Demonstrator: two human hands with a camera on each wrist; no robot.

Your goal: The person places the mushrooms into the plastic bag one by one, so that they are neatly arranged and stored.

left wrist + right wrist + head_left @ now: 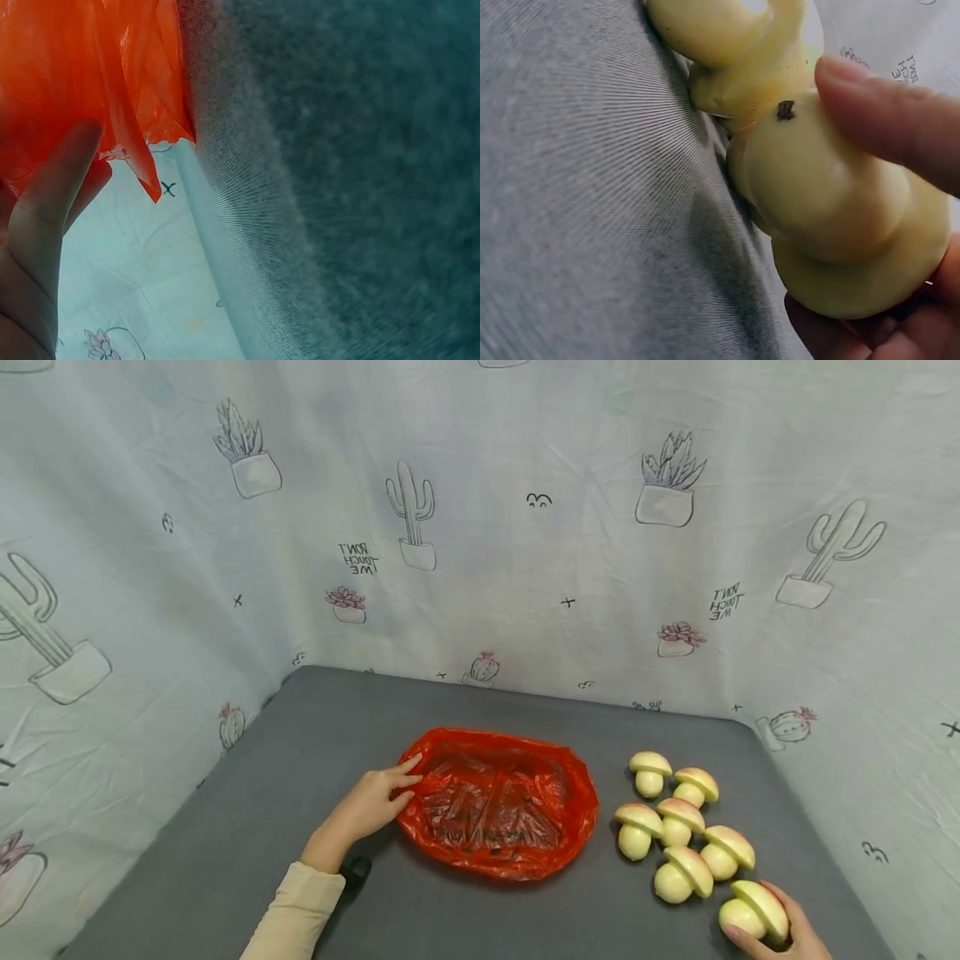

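My right hand [787, 927] grips a pale yellow toy mushroom [752, 912], thumb on the stem side and fingers round the cap. In the right wrist view, a small dark mark shows on the rounded stem of this mushroom [825, 187]. Several similar mushrooms [678, 821], some with pinkish caps, lie grouped just beyond it. At the middle of the table a red plastic bag [495, 735] is spread in an oval with a raised rim. The outstretched fingers of my left hand [372, 802] touch its left edge. Up close, my thumb [60, 172] overlaps the thin plastic.
A grey cloth [495, 918] covers the table. White curtains [480, 527] with cactus drawings hang along the back and both sides. Something black [356, 870] shows at my left wrist beside the cream sleeve [300, 906].
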